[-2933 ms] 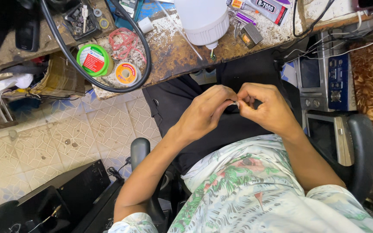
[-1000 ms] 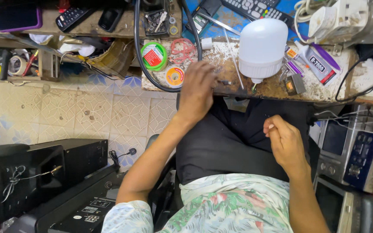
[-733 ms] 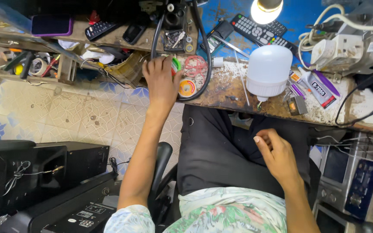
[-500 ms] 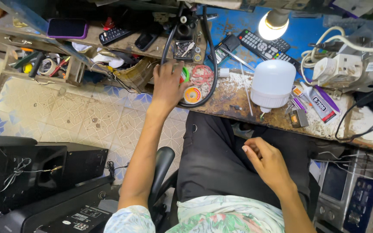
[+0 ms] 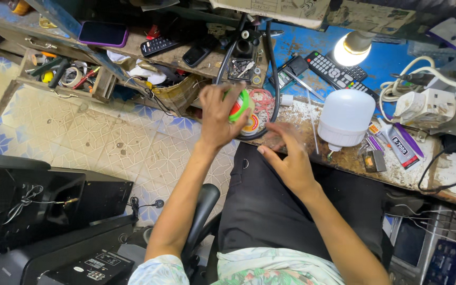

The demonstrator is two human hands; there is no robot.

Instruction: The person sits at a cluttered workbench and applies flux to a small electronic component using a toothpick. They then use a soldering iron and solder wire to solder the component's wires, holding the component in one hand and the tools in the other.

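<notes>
My left hand (image 5: 215, 113) is raised over the front edge of the workbench (image 5: 354, 161) and grips a round green tin with a red-and-white lid (image 5: 240, 105). Just below it, a second round tin with an orange label (image 5: 250, 126) lies on the bench inside a loop of black hose (image 5: 273, 68). My right hand (image 5: 287, 161) hovers over my lap at the bench edge. Its fingers are spread and blurred, and I see nothing in them.
A white bulb housing (image 5: 345, 117) stands on the bench to the right, near a lit lamp (image 5: 350, 48), a remote control (image 5: 336, 68) and a white power strip (image 5: 428, 105). An open tool drawer (image 5: 64, 76) is at far left; black audio equipment (image 5: 38, 200) sits on the tiled floor.
My left hand reached from my lap to the bench, took the green tin and lifted it. My right hand moved up from my lap toward the bench edge and spread its fingers.
</notes>
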